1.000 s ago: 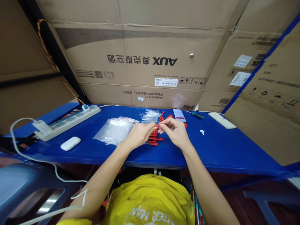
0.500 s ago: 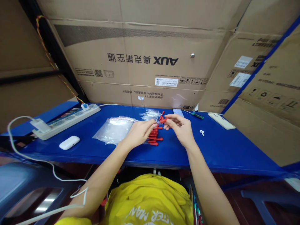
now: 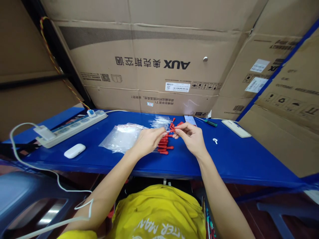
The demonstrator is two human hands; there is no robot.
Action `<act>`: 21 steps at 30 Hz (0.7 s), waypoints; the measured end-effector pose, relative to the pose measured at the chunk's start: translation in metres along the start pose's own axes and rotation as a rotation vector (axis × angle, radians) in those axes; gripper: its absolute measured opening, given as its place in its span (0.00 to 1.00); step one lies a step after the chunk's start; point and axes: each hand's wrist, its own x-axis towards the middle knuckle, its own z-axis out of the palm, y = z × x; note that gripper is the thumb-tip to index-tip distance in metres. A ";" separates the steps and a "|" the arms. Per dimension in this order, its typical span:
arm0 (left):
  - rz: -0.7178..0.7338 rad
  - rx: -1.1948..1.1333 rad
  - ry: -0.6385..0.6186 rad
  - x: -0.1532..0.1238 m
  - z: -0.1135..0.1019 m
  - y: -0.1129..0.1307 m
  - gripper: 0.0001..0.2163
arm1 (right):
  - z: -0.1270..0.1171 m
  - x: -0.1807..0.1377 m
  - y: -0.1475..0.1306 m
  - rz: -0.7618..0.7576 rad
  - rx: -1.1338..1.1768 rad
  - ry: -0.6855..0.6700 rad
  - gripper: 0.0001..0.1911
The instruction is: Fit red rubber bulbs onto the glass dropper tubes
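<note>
My left hand (image 3: 149,138) is closed in a pinch on a clear glass dropper tube, mostly hidden by the fingers. Opposite it, my right hand (image 3: 190,136) pinches a red rubber bulb (image 3: 172,130) at the end of that tube, so the two hands almost meet. Below them lie several droppers with red bulbs (image 3: 163,146), side by side, partly behind my left hand. A pile of bare glass tubes (image 3: 160,121) rests just beyond the hands. Some loose red bulbs (image 3: 171,125) lie beside that pile.
Clear plastic bags (image 3: 121,137) lie left of my hands. Farther left are a white earbud case (image 3: 74,151) and a power strip (image 3: 72,129). To the right are an earbud (image 3: 215,141), a white phone (image 3: 236,128) and a green-handled screwdriver (image 3: 210,123). Cardboard (image 3: 149,43) walls the back.
My right hand has moved slightly left, toward my left hand, bringing the red bulb closer to the left fingertips. The left hand stays nearly in place.
</note>
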 end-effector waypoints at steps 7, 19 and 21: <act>-0.015 -0.001 -0.005 0.000 0.000 0.000 0.17 | 0.002 0.000 -0.002 0.015 -0.029 -0.006 0.21; -0.030 -0.016 -0.012 0.002 -0.001 0.004 0.18 | 0.005 0.000 -0.002 0.011 0.010 -0.006 0.20; -0.038 -0.003 -0.014 0.003 -0.001 0.002 0.19 | 0.002 0.001 0.000 0.024 -0.012 -0.025 0.20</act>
